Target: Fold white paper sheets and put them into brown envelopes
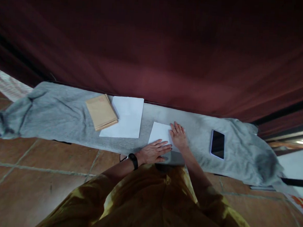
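A small white sheet of paper [158, 130], perhaps folded, lies on the grey cloth in front of me. My left hand [155, 151], with a black band on its wrist, rests flat on the paper's near edge, fingers stretched out to the right. On the paper's right edge lies my right hand [178, 135], its fingers extended away from me. Neither hand grips anything. Parts of the paper are hidden under both hands.
Grey cloth [63, 117] covers the narrow surface. To the left, a stack of brown envelopes [101, 110] overlaps larger white paper [130, 117]. A phone [218, 144] lies to the right. Behind hangs a dark red curtain [154, 75]; tiled floor [55, 158] shows below.
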Demonstrator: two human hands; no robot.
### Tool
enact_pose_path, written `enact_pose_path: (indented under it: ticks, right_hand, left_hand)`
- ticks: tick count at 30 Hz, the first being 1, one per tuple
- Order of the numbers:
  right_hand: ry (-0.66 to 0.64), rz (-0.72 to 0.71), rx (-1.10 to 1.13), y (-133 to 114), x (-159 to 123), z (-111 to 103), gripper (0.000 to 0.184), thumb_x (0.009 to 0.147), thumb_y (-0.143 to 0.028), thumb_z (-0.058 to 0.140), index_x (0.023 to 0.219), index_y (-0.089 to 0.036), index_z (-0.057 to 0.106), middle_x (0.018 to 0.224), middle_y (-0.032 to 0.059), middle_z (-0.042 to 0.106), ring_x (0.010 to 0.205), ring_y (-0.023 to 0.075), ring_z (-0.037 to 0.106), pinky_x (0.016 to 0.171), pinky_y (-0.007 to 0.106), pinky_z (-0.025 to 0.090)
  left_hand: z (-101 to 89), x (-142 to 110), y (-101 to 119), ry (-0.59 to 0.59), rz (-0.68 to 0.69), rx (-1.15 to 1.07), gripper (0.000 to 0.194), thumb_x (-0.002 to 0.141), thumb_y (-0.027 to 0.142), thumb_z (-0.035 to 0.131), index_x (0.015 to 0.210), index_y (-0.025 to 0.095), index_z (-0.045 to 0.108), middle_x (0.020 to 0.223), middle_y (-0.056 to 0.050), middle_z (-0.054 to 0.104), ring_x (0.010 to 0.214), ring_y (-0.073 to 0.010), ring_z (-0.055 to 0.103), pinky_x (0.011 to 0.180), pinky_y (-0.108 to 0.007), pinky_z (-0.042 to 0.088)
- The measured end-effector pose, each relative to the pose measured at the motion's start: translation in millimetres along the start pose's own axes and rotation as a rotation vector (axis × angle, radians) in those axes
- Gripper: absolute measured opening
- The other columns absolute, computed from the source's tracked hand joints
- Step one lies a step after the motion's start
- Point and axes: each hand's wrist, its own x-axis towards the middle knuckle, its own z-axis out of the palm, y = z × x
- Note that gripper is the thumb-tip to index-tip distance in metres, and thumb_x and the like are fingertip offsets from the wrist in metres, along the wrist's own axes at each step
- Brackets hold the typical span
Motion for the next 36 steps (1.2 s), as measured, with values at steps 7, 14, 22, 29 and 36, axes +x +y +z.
enact_pose_path:
  ticks: [7, 14, 22, 29, 36]
  right_hand:
    - [-0.025, -0.045, 0.047, -20, -43, -3, 0.05, 0.107, -0.029, 0.031, 0.154, -0.014, 0.042, 0.162, 0.0152, 0.037, 0.15, 0.0274, 0.033, 0.12, 0.049, 0.029]
    - [-0.003, -0.026, -0.009, -14, -69, -11, 0.052, 0.106, -0.034, 0.037, 0.156, -0.019, 0.039, 0.164, 0.0123, 0.035, 0.148, 0.0281, 0.036, 0.12, 0.048, 0.028]
    - [0.006, -0.003, -0.03, -16, -70, -9, 0.053, 0.104, -0.03, 0.04, 0.156, -0.02, 0.039, 0.163, 0.0109, 0.037, 0.147, 0.0268, 0.037, 0.12, 0.047, 0.026]
    - [0.009, 0.002, -0.032, -16, -70, -8, 0.052, 0.106, -0.036, 0.037, 0.155, -0.02, 0.041, 0.161, 0.0114, 0.04, 0.147, 0.0286, 0.038, 0.12, 0.048, 0.027]
    - [-0.003, 0.012, -0.014, -16, -69, -9, 0.052, 0.107, -0.037, 0.035, 0.156, -0.02, 0.04, 0.161, 0.0106, 0.04, 0.147, 0.0276, 0.038, 0.12, 0.047, 0.027]
  left_hand:
    - [2.4, 1, -1, -0.011, -0.018, -0.036, 0.056, 0.105, 0.049, 0.037, 0.155, 0.023, 0.037, 0.162, -0.005, 0.04, 0.154, -0.0187, 0.026, 0.128, -0.04, 0.011]
    - [10.2, 3, -1, 0.086, -0.199, -0.064, 0.059, 0.106, 0.043, 0.033, 0.157, 0.012, 0.031, 0.165, -0.013, 0.032, 0.155, -0.0198, 0.022, 0.127, -0.038, 0.021]
    - [25.6, 42, 5, 0.205, -0.425, 0.015, 0.06, 0.106, 0.043, 0.025, 0.157, 0.01, 0.03, 0.164, -0.014, 0.033, 0.155, -0.0223, 0.022, 0.128, -0.047, 0.019]
    - [25.0, 73, -20, 0.239, -0.565, 0.066, 0.066, 0.105, 0.047, 0.029, 0.157, 0.008, 0.03, 0.164, -0.015, 0.032, 0.156, -0.0243, 0.02, 0.128, -0.047, 0.018]
    - [23.4, 61, -28, 0.231, -0.677, 0.085, 0.068, 0.105, 0.048, 0.026, 0.158, 0.006, 0.027, 0.166, -0.016, 0.028, 0.156, -0.0253, 0.018, 0.128, -0.047, 0.017]
